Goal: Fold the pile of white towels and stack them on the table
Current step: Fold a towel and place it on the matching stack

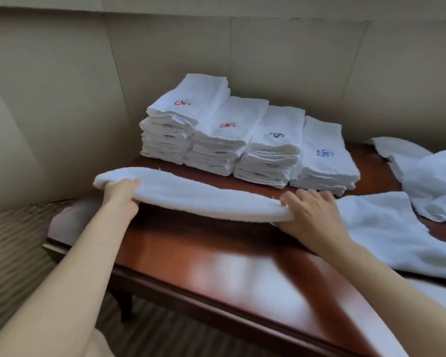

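Head view: left hand [121,193] and right hand [310,215] each grip one end of a folded white towel [204,199], held just above the wooden table [216,256] | four stacks of folded towels [242,140] behind it | unfolded towels [422,186] at right.

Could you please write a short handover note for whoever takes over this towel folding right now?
Left hand and right hand each grip one end of a folded towel, held just above the table.
Done: four stacks of folded towels stand side by side at the back of the table.
Left: finish this towel and stack it, then fold the loose towels lying at the right.
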